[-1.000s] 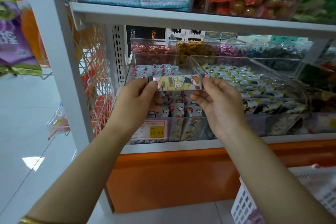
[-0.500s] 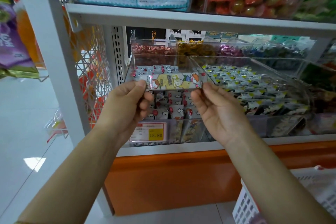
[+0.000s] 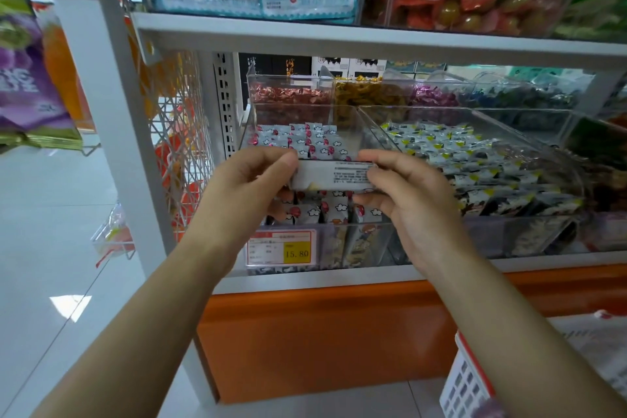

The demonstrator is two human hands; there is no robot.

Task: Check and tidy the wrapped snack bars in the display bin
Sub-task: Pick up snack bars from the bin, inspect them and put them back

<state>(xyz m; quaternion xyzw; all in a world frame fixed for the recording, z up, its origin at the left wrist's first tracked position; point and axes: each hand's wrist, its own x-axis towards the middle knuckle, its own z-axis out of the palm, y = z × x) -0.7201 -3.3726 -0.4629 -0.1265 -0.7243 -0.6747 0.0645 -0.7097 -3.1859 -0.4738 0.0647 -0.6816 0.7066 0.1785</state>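
A wrapped snack bar (image 3: 334,176) is held level in front of the clear display bin (image 3: 368,234). Its plain grey back with small printed text faces me. My left hand (image 3: 251,187) pinches the bar's left end and my right hand (image 3: 407,193) pinches its right end. Several more bars (image 3: 305,139) with cloud-and-red-dot wrappers lie in rows inside the bin, behind and below the held one. My hands hide part of the front rows.
A yellow price tag (image 3: 283,248) reading 15.80 hangs on the bin's front. To the right stands a second clear bin with yellow-and-black wrapped snacks (image 3: 475,163). Candy bins (image 3: 291,95) line the back. A white shelf (image 3: 339,34) runs overhead. A white basket (image 3: 475,380) sits at lower right.
The bar has been turned over between my hands: its colourful cartoon front showed before, and its plain printed back faces me now. Both hands kept their hold on the ends.
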